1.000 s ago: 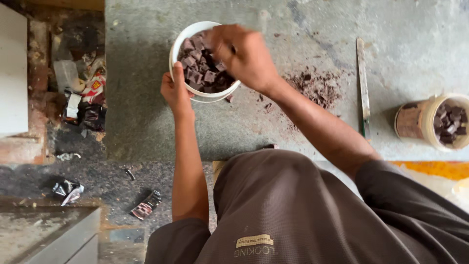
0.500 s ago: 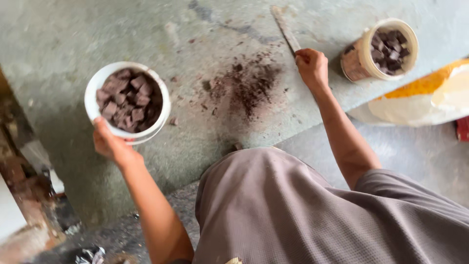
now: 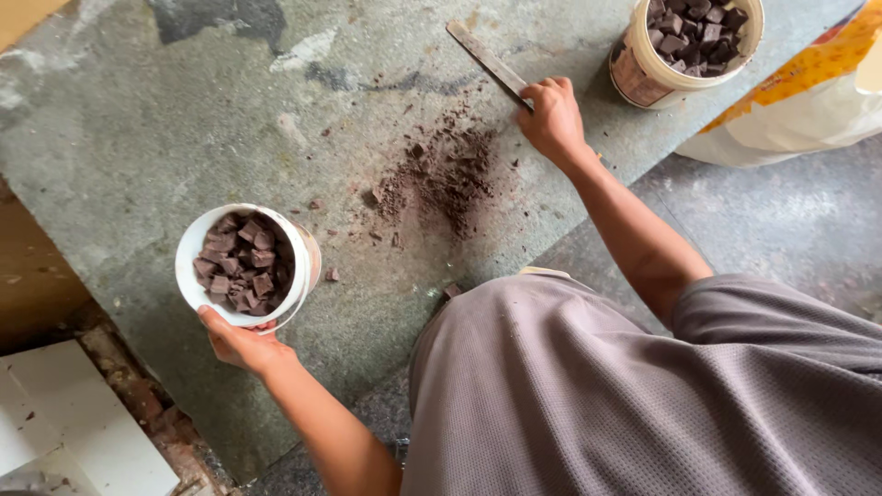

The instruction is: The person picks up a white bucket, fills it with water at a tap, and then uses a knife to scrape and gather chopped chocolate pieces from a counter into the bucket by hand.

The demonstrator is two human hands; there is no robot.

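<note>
Here, at seven o'clock, the left hand (image 3: 241, 343) cups the underside of a white tub (image 3: 246, 266) full of dark brown chunks, fingers curled against its base, at the near edge of a grey stone slab (image 3: 165, 138). At one o'clock the right hand (image 3: 551, 115) is closed over the near end of a long flat metal blade (image 3: 485, 60), which lies on the slab pointing toward eleven. Between the two hands, near the centre, lies a scatter of brown crumbs (image 3: 441, 174). At two o'clock stands a second tub (image 3: 684, 46), cream-coloured with a reddish label on its side, also filled with chunks; just beyond it at three o'clock rests a white and orange sack (image 3: 808, 92). The slab's upper left stretch lies bare toward ten o'clock.
</note>
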